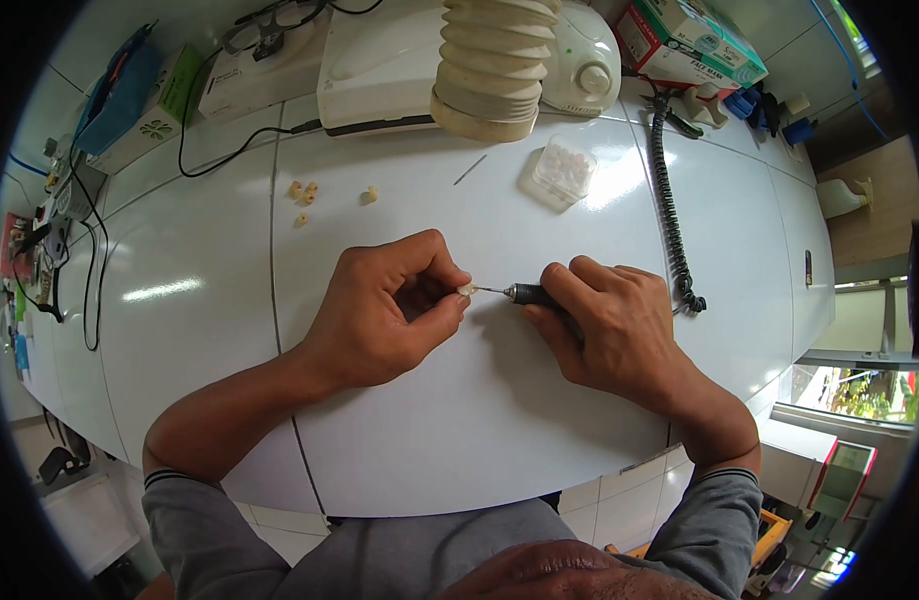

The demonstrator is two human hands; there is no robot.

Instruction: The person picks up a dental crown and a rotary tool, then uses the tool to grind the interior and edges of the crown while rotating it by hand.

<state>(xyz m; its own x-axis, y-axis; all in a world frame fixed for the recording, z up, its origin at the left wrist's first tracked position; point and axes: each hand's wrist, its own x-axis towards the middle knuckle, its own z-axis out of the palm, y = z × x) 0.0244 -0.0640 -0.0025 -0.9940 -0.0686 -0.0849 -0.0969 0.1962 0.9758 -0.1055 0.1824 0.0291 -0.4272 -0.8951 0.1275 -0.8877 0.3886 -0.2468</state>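
Observation:
My left hand (392,305) pinches a small whitish tooth-like piece (468,290) between thumb and forefinger; the fingertips cover part of it. My right hand (612,318) is wrapped around a dark rotary handpiece (528,294), its slim metal bit pointing left. The tip of the bit meets the piece, or lies very close to it. Beyond my left hand, several yellowish tooth-like pieces (308,197) lie in a loose group, with another such piece (370,195) apart to their right. A thin metal bit (471,169) rests on the white table (400,450).
A clear box (566,170) with pinkish contents stands beyond my right hand. The ribbed hose (494,75) hangs at the back, near a white control unit (586,65). A coiled black cord (670,200) runs along the right. Cartons (680,45) stand at the back right.

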